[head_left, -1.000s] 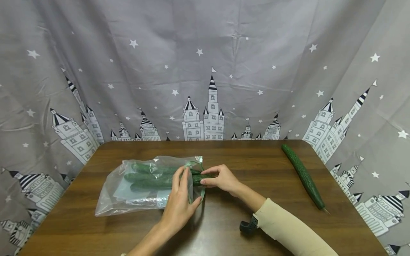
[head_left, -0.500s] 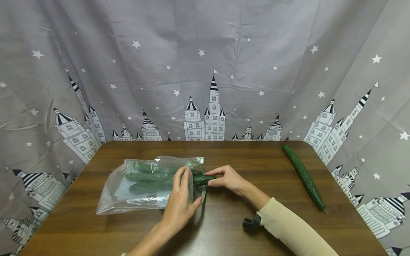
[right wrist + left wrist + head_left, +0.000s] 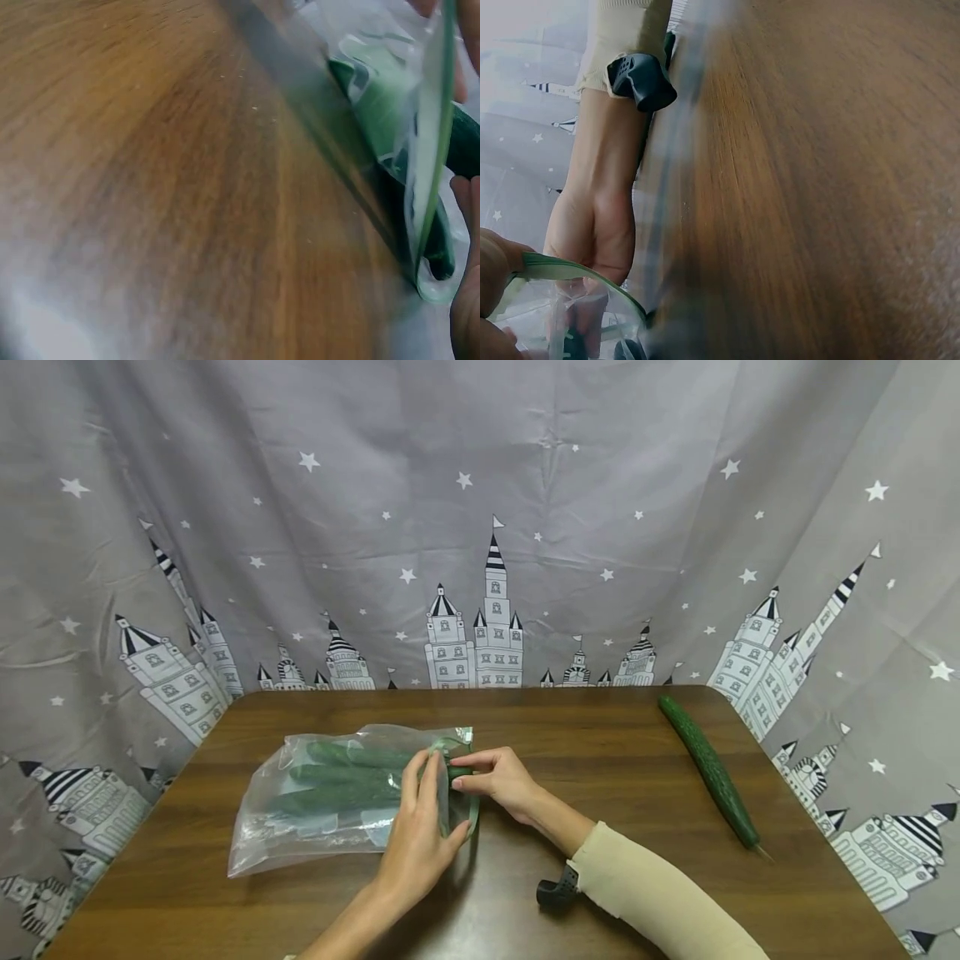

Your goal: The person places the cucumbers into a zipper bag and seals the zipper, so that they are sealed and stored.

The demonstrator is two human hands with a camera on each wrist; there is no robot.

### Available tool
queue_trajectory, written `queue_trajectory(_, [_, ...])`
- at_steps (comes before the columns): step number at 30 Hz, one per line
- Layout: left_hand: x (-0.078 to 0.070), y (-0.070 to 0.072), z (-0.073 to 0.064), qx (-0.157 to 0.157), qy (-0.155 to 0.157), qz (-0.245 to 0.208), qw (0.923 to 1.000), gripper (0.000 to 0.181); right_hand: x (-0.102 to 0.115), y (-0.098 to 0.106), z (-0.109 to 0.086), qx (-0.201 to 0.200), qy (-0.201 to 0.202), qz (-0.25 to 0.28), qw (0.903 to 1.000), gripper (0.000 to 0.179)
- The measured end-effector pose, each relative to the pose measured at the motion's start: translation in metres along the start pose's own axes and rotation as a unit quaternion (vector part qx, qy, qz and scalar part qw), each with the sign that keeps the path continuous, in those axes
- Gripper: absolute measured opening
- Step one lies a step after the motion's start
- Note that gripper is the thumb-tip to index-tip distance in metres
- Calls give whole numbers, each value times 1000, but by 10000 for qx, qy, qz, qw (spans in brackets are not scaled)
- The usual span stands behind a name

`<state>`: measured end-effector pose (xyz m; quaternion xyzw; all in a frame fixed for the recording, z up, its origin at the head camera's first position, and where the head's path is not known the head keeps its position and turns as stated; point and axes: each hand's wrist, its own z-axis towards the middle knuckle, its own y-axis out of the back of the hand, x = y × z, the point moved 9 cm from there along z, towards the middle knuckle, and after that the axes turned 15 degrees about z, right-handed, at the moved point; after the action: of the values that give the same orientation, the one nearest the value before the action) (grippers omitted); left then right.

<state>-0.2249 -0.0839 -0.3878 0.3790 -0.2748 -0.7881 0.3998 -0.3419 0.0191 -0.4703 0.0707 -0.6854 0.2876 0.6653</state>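
Observation:
A clear plastic zip bag (image 3: pixel 258 835) with a green strip along its mouth lies on the table, its mouth facing right. Several cucumbers (image 3: pixel 330 797) show through the plastic, side by side. My left hand (image 3: pixel 420 839) holds the mouth apart, fingers at the upper edge and thumb at the lower one; in the left wrist view the green strip (image 3: pixel 570 268) bows between them. At the mouth, my right hand (image 3: pixel 506 781) pinches the end of a dark green cucumber (image 3: pixel 466 142), most of which is inside the bag.
Another cucumber (image 3: pixel 708 768) lies slanted on the right side of the brown wooden table (image 3: pixel 600 735). Pale bluish sheets (image 3: pixel 378 827) show in the bag beneath the cucumbers. A black device (image 3: pixel 557 892) sits at the right sleeve's cuff. Behind the table hangs a grey curtain (image 3: pixel 330 527).
The right hand first drew back a little rightward with the cucumber end, then moved left, and the cucumber now sits deeper in the bag. The left hand stays at the mouth.

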Motion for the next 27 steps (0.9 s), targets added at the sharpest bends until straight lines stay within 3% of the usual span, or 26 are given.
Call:
queue_trajectory(4, [2, 3, -1, -66, 13, 31, 10000, 111, -4, -10, 6, 123, 62, -944, 9954, 33])
queue_trajectory(8, [3, 4, -2, -65, 22, 18, 10000, 111, 0, -15, 6, 306, 246, -2443, 9689, 32])
queue_trajectory(11, [3, 4, -2, -84, 5, 44, 10000, 111, 6, -17, 3, 477, 377, -2936, 9540, 31])
queue_trajectory(19, [3, 3, -4, -58, 26, 60, 10000, 112, 23, -10, -4, 820, 686, -3031, 9469, 25])
queue_trajectory(27, [5, -2, -7, 177, 41, 91, 9998, 111, 44, 7, -15, 1113, 692, -2309, 9641, 29])
